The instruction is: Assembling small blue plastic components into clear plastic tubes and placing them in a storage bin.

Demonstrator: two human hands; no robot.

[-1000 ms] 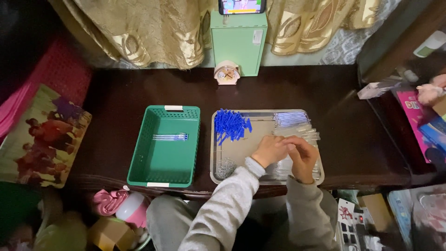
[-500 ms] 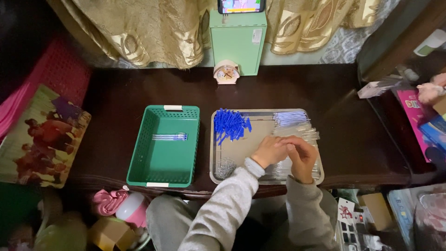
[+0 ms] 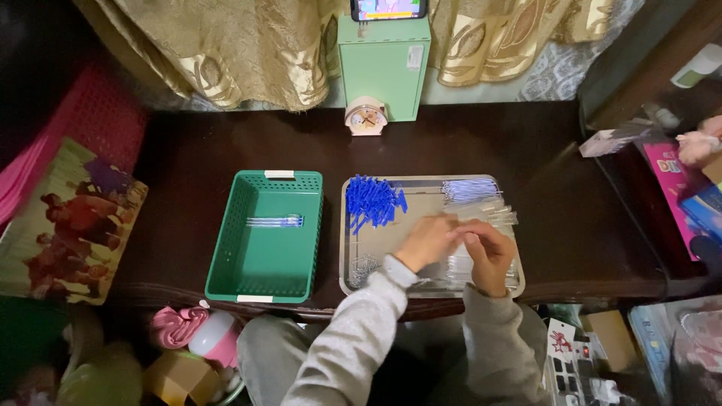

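Clear pen tubes — both hands' grip.

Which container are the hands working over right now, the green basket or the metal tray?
The metal tray; both hands are over its clear tubes, right of the green basket.

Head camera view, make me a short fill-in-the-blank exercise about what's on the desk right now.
1. Both hands, left hand and right hand, work over the metal ____.
2. The pile of small caps in the tray's far left corner is ____ in colour.
3. The basket left of the tray is ____ in colour.
4. The little clock stands in front of a green ____.

Missing words: tray; blue; green; box
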